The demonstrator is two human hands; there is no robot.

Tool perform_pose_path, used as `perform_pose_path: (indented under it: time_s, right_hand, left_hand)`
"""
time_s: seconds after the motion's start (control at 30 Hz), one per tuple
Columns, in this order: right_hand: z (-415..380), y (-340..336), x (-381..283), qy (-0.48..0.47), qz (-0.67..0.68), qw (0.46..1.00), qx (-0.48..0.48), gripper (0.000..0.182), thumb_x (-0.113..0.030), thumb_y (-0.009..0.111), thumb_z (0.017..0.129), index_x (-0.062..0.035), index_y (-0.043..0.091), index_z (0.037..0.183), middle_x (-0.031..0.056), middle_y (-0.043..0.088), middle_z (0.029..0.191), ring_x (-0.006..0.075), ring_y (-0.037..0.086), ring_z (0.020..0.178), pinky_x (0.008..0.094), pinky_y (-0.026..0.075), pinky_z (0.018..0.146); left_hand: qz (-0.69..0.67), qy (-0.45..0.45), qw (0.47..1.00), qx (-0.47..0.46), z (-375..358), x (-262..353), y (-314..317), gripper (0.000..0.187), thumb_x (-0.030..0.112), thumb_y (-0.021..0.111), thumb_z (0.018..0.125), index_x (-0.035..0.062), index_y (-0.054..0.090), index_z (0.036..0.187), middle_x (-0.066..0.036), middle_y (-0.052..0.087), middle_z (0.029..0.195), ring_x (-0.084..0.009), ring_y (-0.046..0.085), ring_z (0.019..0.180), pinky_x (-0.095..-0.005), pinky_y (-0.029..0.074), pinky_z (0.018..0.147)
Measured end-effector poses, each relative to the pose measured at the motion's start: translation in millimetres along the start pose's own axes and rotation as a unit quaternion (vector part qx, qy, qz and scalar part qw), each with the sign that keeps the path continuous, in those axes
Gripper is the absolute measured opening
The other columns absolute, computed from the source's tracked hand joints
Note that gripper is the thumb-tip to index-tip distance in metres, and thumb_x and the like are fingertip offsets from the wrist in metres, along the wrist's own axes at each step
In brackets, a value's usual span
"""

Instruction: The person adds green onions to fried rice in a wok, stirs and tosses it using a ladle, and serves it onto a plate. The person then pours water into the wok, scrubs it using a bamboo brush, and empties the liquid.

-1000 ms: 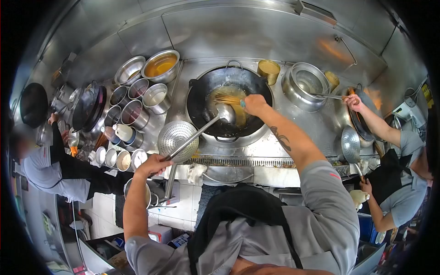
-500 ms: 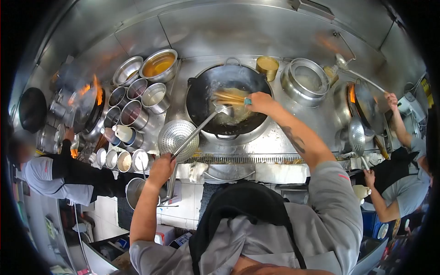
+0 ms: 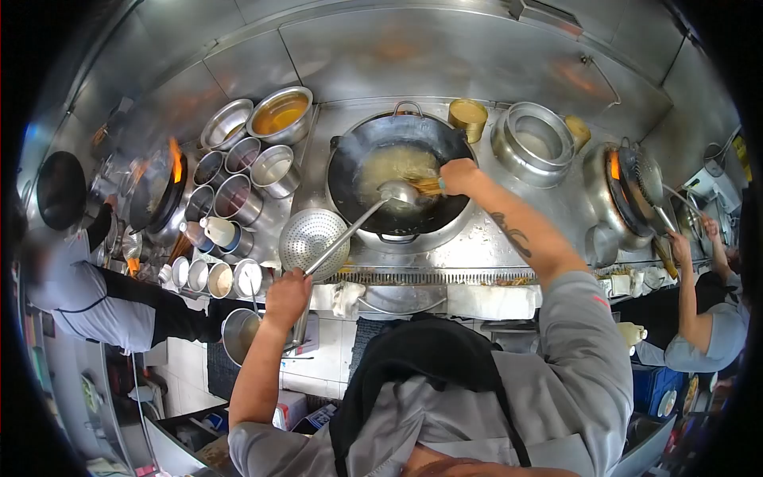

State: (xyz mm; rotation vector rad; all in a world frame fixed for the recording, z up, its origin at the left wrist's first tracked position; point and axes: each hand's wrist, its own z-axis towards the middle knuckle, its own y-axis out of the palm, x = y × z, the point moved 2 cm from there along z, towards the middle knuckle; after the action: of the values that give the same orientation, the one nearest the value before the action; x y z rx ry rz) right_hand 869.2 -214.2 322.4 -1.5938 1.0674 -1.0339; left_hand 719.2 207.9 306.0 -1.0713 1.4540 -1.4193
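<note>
My left hand (image 3: 288,298) is closed around the long handle of a steel ladle (image 3: 399,191), whose bowl is inside the black wok (image 3: 350,199). My right hand (image 3: 458,176) grips a bamboo wok brush (image 3: 427,186), its bristles down in the wok beside the ladle bowl. Cloudy, yellowish liquid (image 3: 389,165) lies in the wok and steam rises from it. A perforated strainer (image 3: 314,238) rests on the counter left of the wok, under the ladle handle; its own handle runs down beside my left hand.
Metal pots and containers (image 3: 238,199) crowd the left, with a bowl of orange liquid (image 3: 280,114) behind. A tin (image 3: 467,118) and a steel pot (image 3: 532,143) stand right. Co-workers at both sides (image 3: 103,302) (image 3: 707,326) handle woks near open flames (image 3: 176,161).
My right hand has moved slightly right and down, and the brush swept from the wok's left-middle to its right side. The ladle bowl shifted slightly right. More liquid shows in the wok.
</note>
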Motion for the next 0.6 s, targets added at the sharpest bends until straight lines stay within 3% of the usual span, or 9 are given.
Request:
perform_pose_path:
  time_s: [0.13, 0.27, 0.37, 0.4, 0.5, 0.53, 0.6]
  right_hand:
    - [-30.5, -35.6, 22.8, 0.065, 0.008, 0.998, 0.003, 0.030, -0.031, 0.066, 0.074, -0.0040, 0.069, 0.088, 0.0158, 0.068, 0.084, 0.0317, 0.067, 0.081, 0.0417, 0.053, 0.072]
    - [-48.6, -19.7, 17.4, 0.075, 0.193, 0.957, 0.206, 0.032, -0.036, 0.065, 0.077, -0.0114, 0.068, 0.097, 0.0177, 0.067, 0.084, 0.0344, 0.065, 0.080, 0.0422, 0.052, 0.071]
    - [-15.3, 51.4, 18.3, 0.139, 0.308, 0.939, 0.057, 0.037, -0.037, 0.062, 0.077, -0.0056, 0.069, 0.096, 0.0192, 0.067, 0.093, 0.0352, 0.064, 0.088, 0.0444, 0.050, 0.079]
    - [-16.5, 48.9, 25.5, 0.177, 0.261, 0.948, 0.038, 0.037, -0.037, 0.061, 0.078, -0.0060, 0.068, 0.097, 0.0189, 0.067, 0.095, 0.0354, 0.064, 0.090, 0.0437, 0.050, 0.081]
    - [-39.4, 19.1, 31.6, 0.214, 0.349, 0.912, 0.021, 0.037, -0.036, 0.062, 0.078, -0.0044, 0.068, 0.097, 0.0204, 0.067, 0.095, 0.0350, 0.064, 0.092, 0.0426, 0.050, 0.082]
    - [-37.6, 21.5, 30.2, 0.199, 0.361, 0.909, 0.064, 0.037, -0.035, 0.062, 0.078, -0.0037, 0.068, 0.096, 0.0209, 0.067, 0.094, 0.0349, 0.064, 0.092, 0.0424, 0.050, 0.081]
    - [-29.7, 34.0, 21.7, 0.171, 0.387, 0.894, 0.149, 0.037, -0.034, 0.063, 0.077, -0.0024, 0.068, 0.094, 0.0219, 0.067, 0.092, 0.0347, 0.065, 0.090, 0.0421, 0.050, 0.081]
  left_hand:
    - [-0.029, -0.027, 0.999, -0.031, 9.7, 5.0, -4.2, 0.023, 0.023, 0.056, 0.087, 0.0007, 0.056, 0.089, -0.020, 0.065, 0.078, -0.0368, 0.065, 0.074, -0.0456, 0.052, 0.070]
    - [-0.089, 0.011, 0.996, -0.004, 34.7, -23.7, 39.9, 0.020, 0.018, 0.060, 0.080, -0.0001, 0.058, 0.088, -0.021, 0.063, 0.075, -0.0384, 0.064, 0.073, -0.0458, 0.051, 0.069]
    - [-0.237, 0.019, 0.966, -0.103, 37.8, -24.7, 30.1, 0.022, 0.018, 0.063, 0.076, -0.0004, 0.057, 0.085, -0.021, 0.061, 0.071, -0.0380, 0.062, 0.066, -0.0440, 0.049, 0.066]
    - [-0.286, -0.027, 0.947, -0.143, 33.6, -23.1, 20.2, 0.022, 0.020, 0.065, 0.074, 0.0003, 0.056, 0.080, -0.016, 0.058, 0.065, -0.0297, 0.058, 0.057, -0.0407, 0.046, 0.059]
    - [-0.295, -0.090, 0.916, -0.256, 23.4, -15.3, 0.9, 0.028, 0.028, 0.066, 0.078, 0.0020, 0.056, 0.083, -0.007, 0.056, 0.065, -0.0157, 0.054, 0.055, -0.0326, 0.044, 0.049]
    - [-0.320, -0.042, 0.921, -0.218, 25.1, -21.3, 14.2, 0.027, 0.027, 0.067, 0.077, 0.0030, 0.055, 0.082, -0.005, 0.054, 0.062, -0.0135, 0.053, 0.052, -0.0306, 0.042, 0.045]
    - [-0.373, -0.089, 0.882, -0.274, 24.1, -16.4, 13.9, 0.025, 0.025, 0.068, 0.078, 0.0046, 0.055, 0.081, -0.003, 0.053, 0.061, -0.0121, 0.051, 0.051, -0.0296, 0.041, 0.043]
